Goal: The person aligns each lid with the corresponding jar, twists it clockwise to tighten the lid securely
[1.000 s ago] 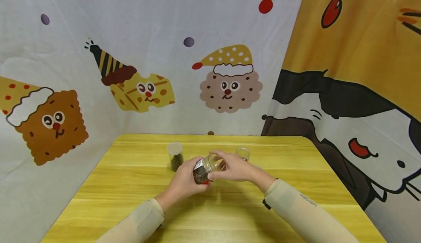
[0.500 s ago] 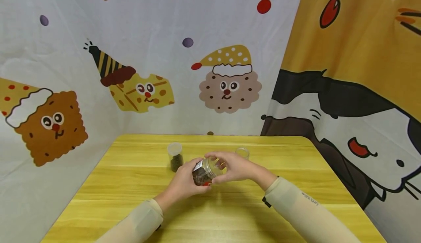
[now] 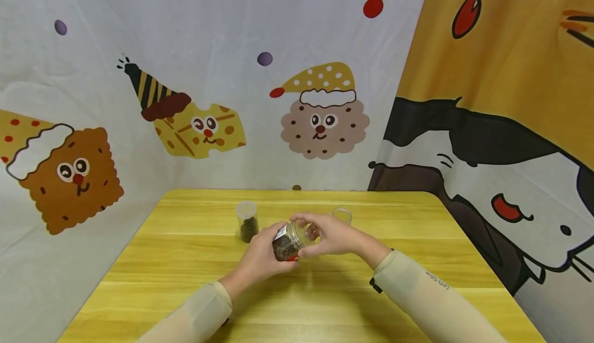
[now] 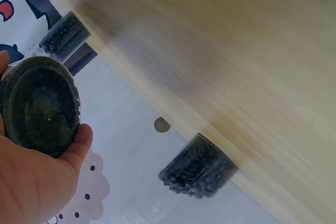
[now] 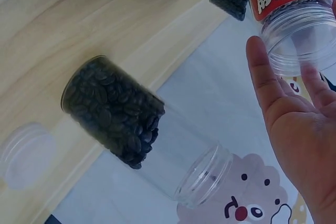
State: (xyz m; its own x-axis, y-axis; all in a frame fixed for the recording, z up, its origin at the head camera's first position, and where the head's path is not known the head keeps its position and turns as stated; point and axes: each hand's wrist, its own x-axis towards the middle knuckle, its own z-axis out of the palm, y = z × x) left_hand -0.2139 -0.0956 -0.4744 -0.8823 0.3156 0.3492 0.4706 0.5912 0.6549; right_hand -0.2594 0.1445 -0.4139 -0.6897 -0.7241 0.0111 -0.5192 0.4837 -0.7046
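Note:
My left hand (image 3: pixel 266 252) grips the body of a clear jar (image 3: pixel 284 247) with a red label, holding it tilted above the table. In the left wrist view the jar's dark, round base (image 4: pixel 42 106) faces the camera, with fingers wrapped round its side. My right hand (image 3: pixel 325 235) holds the jar's clear, ridged mouth end (image 5: pixel 302 38), thumb and fingers curved about it. In the right wrist view one finger overlaps the clear end. Beside the left hand stands a jar (image 3: pixel 247 224) of dark contents with a whitish top.
Behind my right hand, mostly hidden in the head view, stands an uncapped clear jar (image 5: pixel 118 111) part filled with dark seeds. Near it lies a clear lid (image 5: pixel 29 156). The wooden table (image 3: pixel 185 271) reaches back to a printed cloth (image 3: pixel 260 13).
Over the last second my right thumb and fingers have shifted slightly round the jar's mouth end. The jar stays tilted in my left hand, nearly in place.

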